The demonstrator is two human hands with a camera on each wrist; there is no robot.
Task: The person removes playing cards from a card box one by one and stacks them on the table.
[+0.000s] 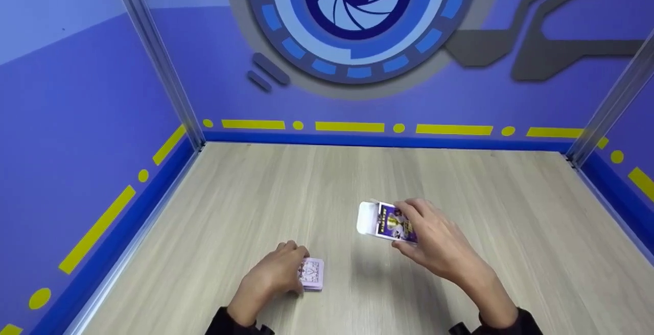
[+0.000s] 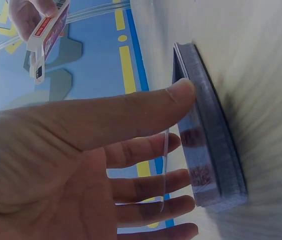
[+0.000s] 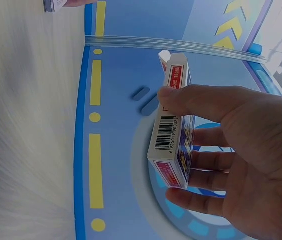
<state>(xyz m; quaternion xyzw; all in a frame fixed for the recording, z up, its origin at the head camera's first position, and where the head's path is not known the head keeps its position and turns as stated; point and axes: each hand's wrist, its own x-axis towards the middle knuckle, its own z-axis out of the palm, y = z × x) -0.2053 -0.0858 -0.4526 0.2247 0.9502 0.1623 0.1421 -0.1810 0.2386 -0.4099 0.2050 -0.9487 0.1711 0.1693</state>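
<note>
A deck of playing cards (image 1: 310, 273) with a patterned back lies on the table, and its stacked edges (image 2: 213, 125) show in the left wrist view. My left hand (image 1: 278, 272) holds the deck by its left part, the thumb on the near side and the fingers on the far side. A thin, clear-looking edge, whose kind I cannot tell, shows by those fingers. Raised above the table, my right hand (image 1: 437, 238) grips a printed card box (image 1: 393, 222). Its white flap (image 1: 367, 217) hangs open toward the left. A barcode (image 3: 166, 132) marks the box's narrow side.
The wood-grain table (image 1: 327, 182) meets a blue back wall (image 1: 357, 108) with yellow dashes. Side walls stand at left and right, with metal corner posts (image 1: 158, 59) between the panels. The deck lies to the left of the raised box.
</note>
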